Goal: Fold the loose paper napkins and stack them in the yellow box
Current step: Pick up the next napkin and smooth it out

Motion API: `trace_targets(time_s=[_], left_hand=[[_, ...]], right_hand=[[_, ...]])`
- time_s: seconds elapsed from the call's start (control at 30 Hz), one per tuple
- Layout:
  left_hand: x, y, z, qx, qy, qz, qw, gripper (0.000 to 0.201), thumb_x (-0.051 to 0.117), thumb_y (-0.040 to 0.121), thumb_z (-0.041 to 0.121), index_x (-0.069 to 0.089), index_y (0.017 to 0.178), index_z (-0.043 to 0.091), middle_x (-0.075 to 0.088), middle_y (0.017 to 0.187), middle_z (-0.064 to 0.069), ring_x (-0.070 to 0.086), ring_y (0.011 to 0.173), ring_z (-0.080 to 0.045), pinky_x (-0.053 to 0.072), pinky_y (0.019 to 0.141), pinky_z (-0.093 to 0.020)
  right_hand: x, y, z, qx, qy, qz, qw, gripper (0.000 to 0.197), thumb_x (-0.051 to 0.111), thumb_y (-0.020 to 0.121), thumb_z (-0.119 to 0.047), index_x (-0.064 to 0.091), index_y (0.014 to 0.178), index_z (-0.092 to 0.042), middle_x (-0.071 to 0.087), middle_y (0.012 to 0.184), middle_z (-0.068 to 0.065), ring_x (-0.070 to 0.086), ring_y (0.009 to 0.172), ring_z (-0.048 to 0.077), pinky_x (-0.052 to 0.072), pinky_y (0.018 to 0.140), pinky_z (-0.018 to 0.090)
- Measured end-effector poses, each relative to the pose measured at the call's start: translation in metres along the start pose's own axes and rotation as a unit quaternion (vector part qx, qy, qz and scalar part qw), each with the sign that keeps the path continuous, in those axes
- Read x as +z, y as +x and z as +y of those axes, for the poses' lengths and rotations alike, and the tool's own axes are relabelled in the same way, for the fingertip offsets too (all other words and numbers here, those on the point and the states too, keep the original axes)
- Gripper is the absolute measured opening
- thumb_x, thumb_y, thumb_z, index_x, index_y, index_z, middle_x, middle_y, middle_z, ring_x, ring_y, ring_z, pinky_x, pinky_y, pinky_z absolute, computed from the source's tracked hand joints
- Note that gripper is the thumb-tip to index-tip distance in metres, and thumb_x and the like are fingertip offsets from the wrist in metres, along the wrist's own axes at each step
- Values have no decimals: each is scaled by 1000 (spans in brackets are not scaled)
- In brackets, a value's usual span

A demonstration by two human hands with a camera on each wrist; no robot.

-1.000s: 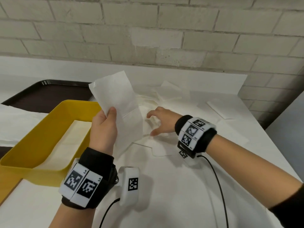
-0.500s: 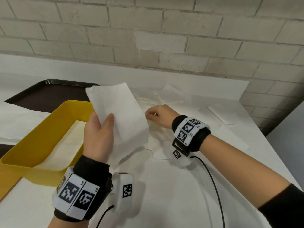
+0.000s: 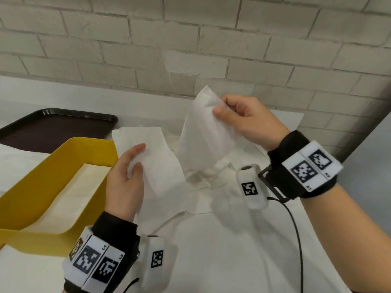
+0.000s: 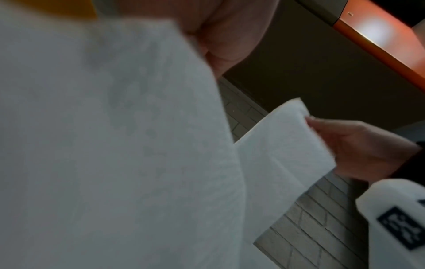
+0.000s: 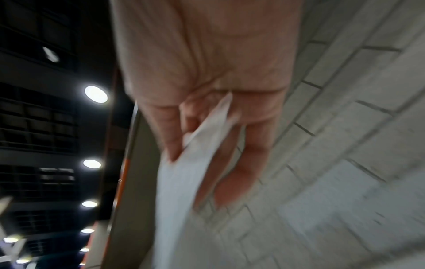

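I've got a napkin (image 3: 152, 163) pinched in my left hand (image 3: 124, 182), another napkin (image 3: 203, 140) pinched in my right hand (image 3: 245, 121), yellow box (image 3: 31, 187) barely filled, loose pile (image 3: 203, 176) left

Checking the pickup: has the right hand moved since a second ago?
Yes. The right hand has risen off the napkin pile, lifting a napkin up against the brick wall.

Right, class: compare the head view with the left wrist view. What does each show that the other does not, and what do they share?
Only the head view shows the yellow box, the dark tray, the loose napkins on the table and the left hand holding its napkin.

Only the left wrist view shows an orange-edged fixture overhead.

Both show the right hand pinching a second napkin, and the brick wall.
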State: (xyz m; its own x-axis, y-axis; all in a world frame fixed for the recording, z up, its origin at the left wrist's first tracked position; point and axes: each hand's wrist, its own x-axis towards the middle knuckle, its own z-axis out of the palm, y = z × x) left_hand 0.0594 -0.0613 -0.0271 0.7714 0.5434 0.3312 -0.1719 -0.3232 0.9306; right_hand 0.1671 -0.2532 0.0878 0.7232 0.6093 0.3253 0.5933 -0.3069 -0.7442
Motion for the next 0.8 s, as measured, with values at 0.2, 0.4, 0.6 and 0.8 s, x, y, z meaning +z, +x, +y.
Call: trace_targets(time_s=[0.2, 0.4, 0.6, 0.8], left_hand=[[6, -3, 9, 13, -40, -18, 999, 45, 38, 92, -8, 56, 112, 28, 55, 121, 8, 47, 119, -4, 35, 103, -20], [9, -8, 16, 48, -89, -77, 992, 50, 44, 94, -2, 63, 98, 44, 64, 112, 11, 55, 116, -12, 41, 103, -47], [15, -20, 31, 28, -183, -143, 972, 26, 48, 83, 45, 69, 98, 43, 67, 112, 5, 59, 111, -12, 45, 98, -37], [16, -28, 35, 14, -250, -188, 950, 51, 58, 67, 73, 70, 101, 37, 70, 106, 8, 64, 102, -7, 51, 81, -19]], right_hand=[[-18, -23, -50, -39, -6, -253, 967, 8, 58, 83, -24, 61, 80, -18, 63, 76, -9, 60, 71, 3, 48, 66, 14], [-24, -15, -56, -58, -130, -263, 954, 6, 62, 85, -29, 65, 81, -28, 62, 108, -16, 57, 105, 2, 41, 94, 16], [-2, 5, -46, -44, -214, -219, 951, 11, 62, 86, -25, 64, 75, -22, 48, 131, -17, 41, 120, -2, 26, 99, 19], [16, 9, -36, 7, -167, -182, 969, 9, 62, 87, -23, 66, 82, -17, 67, 85, -3, 61, 78, 11, 48, 77, 23]])
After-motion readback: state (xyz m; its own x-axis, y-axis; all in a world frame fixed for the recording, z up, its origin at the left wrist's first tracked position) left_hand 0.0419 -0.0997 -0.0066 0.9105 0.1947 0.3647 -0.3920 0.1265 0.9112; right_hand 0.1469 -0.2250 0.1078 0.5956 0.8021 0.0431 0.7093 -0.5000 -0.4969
